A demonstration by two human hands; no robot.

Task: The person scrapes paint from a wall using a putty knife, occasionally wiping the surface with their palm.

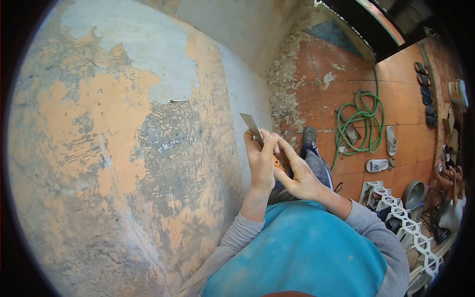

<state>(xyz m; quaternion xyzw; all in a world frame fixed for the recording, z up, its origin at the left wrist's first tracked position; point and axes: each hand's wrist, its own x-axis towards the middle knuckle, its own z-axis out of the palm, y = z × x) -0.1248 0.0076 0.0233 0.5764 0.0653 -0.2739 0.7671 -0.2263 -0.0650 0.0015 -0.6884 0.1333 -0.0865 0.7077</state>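
Note:
A flat metal scraper (251, 125) points up and to the left, its blade standing out above my left hand (261, 161). The fingers of my left hand are wrapped round its lower part. My right hand (299, 177) is beside the left one, its fingertips meeting the left fingers and an orange piece (278, 164) showing between the two hands, seemingly the handle. Left of the hands is a wall (123, 173) with peach paint, grey scraped patches and a pale bare area.
Paint flakes (287, 94) lie along the wall's foot on the orange tiled floor (316, 59). A coiled green hose (363, 146), white shoes (377, 165), dark sandals (425, 91) and a white rack (408, 225) are at the right. A seated person (448, 188) shows partly at the far right.

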